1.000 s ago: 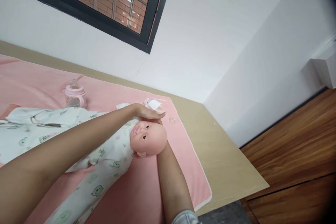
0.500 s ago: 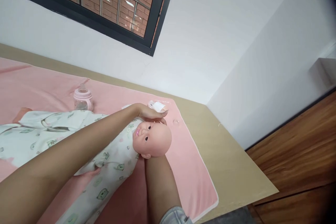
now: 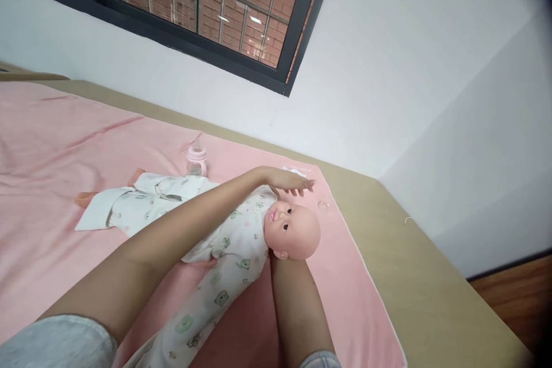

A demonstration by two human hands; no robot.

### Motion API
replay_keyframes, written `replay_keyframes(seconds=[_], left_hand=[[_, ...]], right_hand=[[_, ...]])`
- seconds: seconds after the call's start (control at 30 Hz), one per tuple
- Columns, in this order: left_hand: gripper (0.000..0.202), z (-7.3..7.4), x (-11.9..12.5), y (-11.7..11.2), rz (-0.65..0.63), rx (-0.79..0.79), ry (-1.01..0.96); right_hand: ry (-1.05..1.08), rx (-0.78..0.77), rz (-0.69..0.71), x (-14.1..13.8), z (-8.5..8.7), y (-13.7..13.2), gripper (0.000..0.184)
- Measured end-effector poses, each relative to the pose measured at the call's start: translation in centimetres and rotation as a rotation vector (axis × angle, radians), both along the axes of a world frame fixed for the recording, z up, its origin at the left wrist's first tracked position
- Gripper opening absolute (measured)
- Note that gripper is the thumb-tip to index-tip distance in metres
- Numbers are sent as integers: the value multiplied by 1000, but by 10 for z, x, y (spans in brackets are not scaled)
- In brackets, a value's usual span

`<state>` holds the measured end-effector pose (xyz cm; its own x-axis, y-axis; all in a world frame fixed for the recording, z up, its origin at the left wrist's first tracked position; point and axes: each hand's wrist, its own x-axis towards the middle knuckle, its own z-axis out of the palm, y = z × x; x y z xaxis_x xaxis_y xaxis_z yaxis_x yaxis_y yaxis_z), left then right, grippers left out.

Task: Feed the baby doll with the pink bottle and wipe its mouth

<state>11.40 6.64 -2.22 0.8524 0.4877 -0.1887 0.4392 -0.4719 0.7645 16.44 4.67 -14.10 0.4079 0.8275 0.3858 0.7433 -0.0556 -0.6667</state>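
A bald baby doll point(image 3: 297, 233) in white patterned clothes lies on its back on a pink blanket point(image 3: 345, 276). My left hand point(image 3: 293, 180) is just beyond the doll's head, palm down, its fingers stretched out and holding nothing. The left forearm crosses above the doll's body. My right forearm point(image 3: 297, 305) runs in under the doll's head and neck, which hide the right hand and its fingers. A patterned sleeve point(image 3: 219, 299) stretches toward me between my arms. Partly behind my left hand is a small white item point(image 3: 295, 171) I cannot make out.
A baby bottle with a pink collar point(image 3: 197, 160) stands beyond the doll's legs. A small clear round item point(image 3: 323, 204) lies near the blanket's edge. The wooden surface point(image 3: 388, 241) shows past the blanket, against the wall below a barred window point(image 3: 207, 0).
My left hand has lifted away from the side of the doll's head, its fingers now apart. The view has shifted left, showing the doll's feet and more blanket.
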Motion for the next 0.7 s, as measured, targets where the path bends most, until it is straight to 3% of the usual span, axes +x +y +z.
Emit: replay_keyframes(seconds=[0.1,0.2,0.3,0.37,0.43,0.57,0.7], left_hand=[[57,18,-33,-12,148,308,-325],[44,19,-73,-23,405,493,-539],[32,1,-116,-31,758,688,-589],[30,-18,-148,-33,1059,833,-560],[46,-38,-183,-28,1240,870,-458],[106,-81,-244,0,1294,695,-125],[131,-110,-266,38,1089,437,83]], right_hand=[[-4,-175,-185,-7,1,-1,39],[-41,-333,-225,-7,3,-5,36],[-94,-508,-193,-7,10,-10,33],[-176,-641,-264,-7,16,-12,34],[-251,-729,-355,-8,20,-15,33],[-327,-746,-390,-9,19,-15,35],[-340,-695,-338,-8,12,-11,44]])
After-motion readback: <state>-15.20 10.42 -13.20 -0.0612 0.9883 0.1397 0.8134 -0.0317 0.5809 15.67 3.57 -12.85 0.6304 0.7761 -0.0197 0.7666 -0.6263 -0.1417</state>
